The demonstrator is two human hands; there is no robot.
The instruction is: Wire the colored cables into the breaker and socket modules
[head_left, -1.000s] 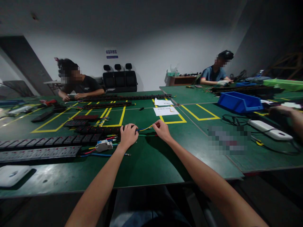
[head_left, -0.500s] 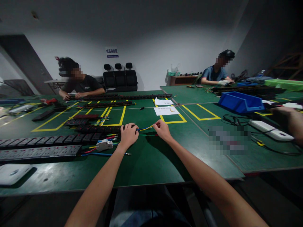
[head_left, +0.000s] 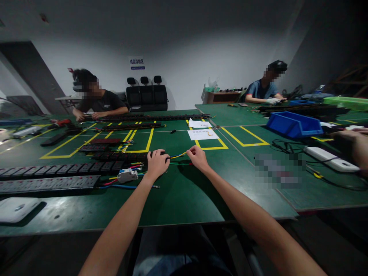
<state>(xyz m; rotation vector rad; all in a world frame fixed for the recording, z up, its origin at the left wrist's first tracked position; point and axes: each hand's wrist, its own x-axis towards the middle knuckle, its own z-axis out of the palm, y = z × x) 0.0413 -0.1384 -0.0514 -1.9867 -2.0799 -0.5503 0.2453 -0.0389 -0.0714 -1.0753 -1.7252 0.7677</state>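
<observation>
Green tabletop spans forearm to forearm, out to its near edge; blue bin well right. Left hand curls over black socket strip; right hand pinches blue and yellow wires between the 2. Both poses match earlier frame.

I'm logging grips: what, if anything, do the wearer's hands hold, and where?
The right hand pinches a yellow wire at its visible right end. The left hand covers the right end of a black socket strip; whether it grips cannot be told.
</observation>
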